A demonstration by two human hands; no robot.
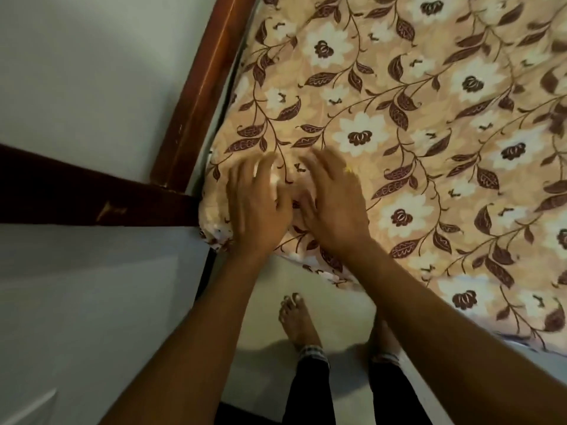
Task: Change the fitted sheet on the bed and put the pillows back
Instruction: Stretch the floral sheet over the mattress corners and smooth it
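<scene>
A beige fitted sheet [414, 124] with white flowers and brown leaves covers the mattress across the upper right. My left hand [257, 207] lies flat on the sheet at the mattress corner, fingers spread and blurred. My right hand [333, 200] presses the sheet just beside it, fingers straight. The sheet's corner is bunched and wrapped over the mattress edge below my left hand. No pillows are in view.
A dark wooden bed frame rail [202, 84] runs along the mattress's left side, and a second dark rail [92, 194] meets it at the corner. White walls lie to the left. My bare feet [296, 320] stand on the pale floor beside the bed.
</scene>
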